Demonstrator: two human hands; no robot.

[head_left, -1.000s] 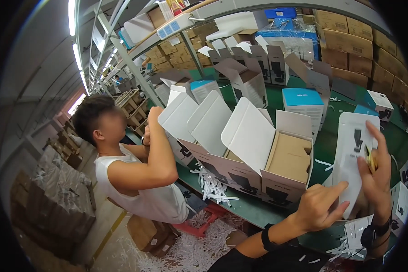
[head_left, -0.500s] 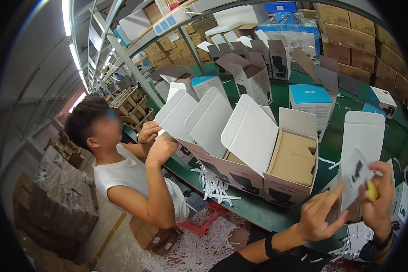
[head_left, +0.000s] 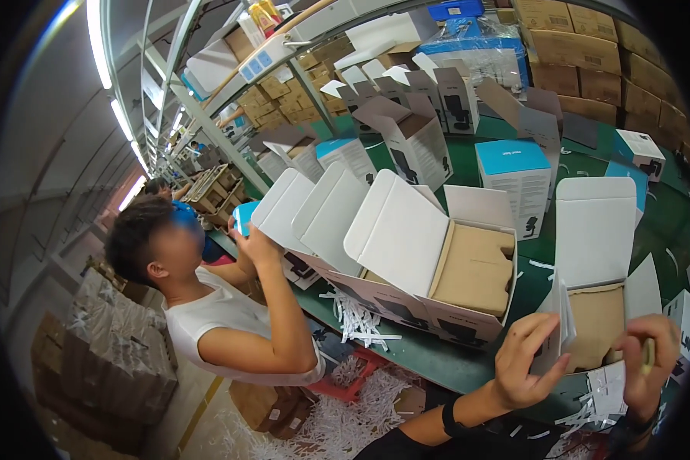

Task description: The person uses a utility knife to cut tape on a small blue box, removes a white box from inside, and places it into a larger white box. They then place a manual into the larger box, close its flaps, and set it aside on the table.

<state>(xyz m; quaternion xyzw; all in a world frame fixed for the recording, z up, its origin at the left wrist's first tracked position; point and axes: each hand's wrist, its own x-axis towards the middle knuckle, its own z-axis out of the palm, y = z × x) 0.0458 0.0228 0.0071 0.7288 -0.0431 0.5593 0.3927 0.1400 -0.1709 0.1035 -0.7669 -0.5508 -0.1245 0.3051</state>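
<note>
My left hand (head_left: 523,366) holds a thin white folded leaflet (head_left: 561,318), seen nearly edge-on, between fingers and thumb at the left side of an open carton (head_left: 595,218). Brown cardboard (head_left: 596,318) fills the carton's inside, and its tall white lid flap stands up at the back. Over the carton's right front corner is my right hand (head_left: 645,364), blurred and curled round a small yellow thing (head_left: 648,356) whose kind I cannot make out. To the left, another open carton (head_left: 468,326) holds a brown cardboard insert (head_left: 474,264).
Left, a co-worker (head_left: 241,330) in a white sleeveless top handles a blue-and-white item (head_left: 245,216). More cartons (head_left: 418,149) and a blue-topped box (head_left: 514,157) crowd the green table (head_left: 437,379). Shredded paper (head_left: 353,318) lies near its edge. Brown boxes (head_left: 575,77) are stacked behind.
The leaflet has moved left from between my hands to the carton's left side, uncovering the brown inside. My right hand has drawn away downward and right. The co-worker has lifted the blue-and-white item into view.
</note>
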